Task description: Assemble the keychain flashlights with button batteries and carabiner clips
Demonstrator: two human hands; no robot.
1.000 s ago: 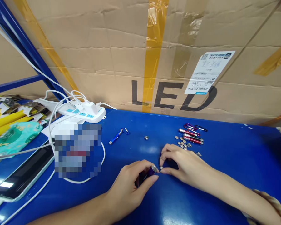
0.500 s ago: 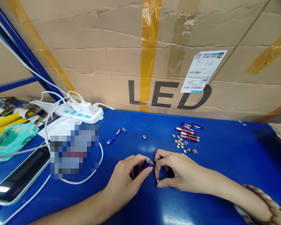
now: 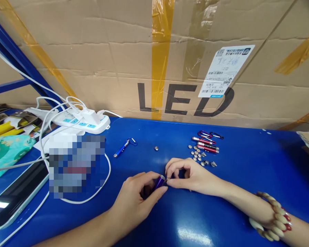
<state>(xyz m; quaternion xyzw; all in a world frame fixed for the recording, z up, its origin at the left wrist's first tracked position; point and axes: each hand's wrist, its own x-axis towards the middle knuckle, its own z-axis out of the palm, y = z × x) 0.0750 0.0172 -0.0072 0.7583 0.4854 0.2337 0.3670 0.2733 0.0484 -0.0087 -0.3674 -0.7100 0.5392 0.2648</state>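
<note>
In the head view my left hand [image 3: 137, 195] is closed around a small purple penlight tube [image 3: 159, 181], its silvery end tilted up and to the right. Beside that end, my right hand [image 3: 189, 175] pinches a button cell [image 3: 168, 179] between thumb and fingertip; the fingers mostly cover it. Whether the cell touches the tube I cannot tell. Beyond my right hand lie several loose button cells [image 3: 195, 152] and a few small metal caps [image 3: 207, 163]. Red and black penlights [image 3: 208, 148] with carabiner clips rest just behind them. One small round metal piece [image 3: 156, 148] sits alone on the blue table.
A blue penlight with a clip [image 3: 122, 148] lies left of centre. Further left are a white power strip [image 3: 92, 126] with cables, a phone [image 3: 20, 192] and a blurred-out item [image 3: 77, 168]. A large cardboard box [image 3: 118, 61] stands along the table's back.
My right hand has moved up and left, bringing the pinched button cell beside the penlight tube's end. The tube shows more between my left fingers. The whole view has shifted slightly.
</note>
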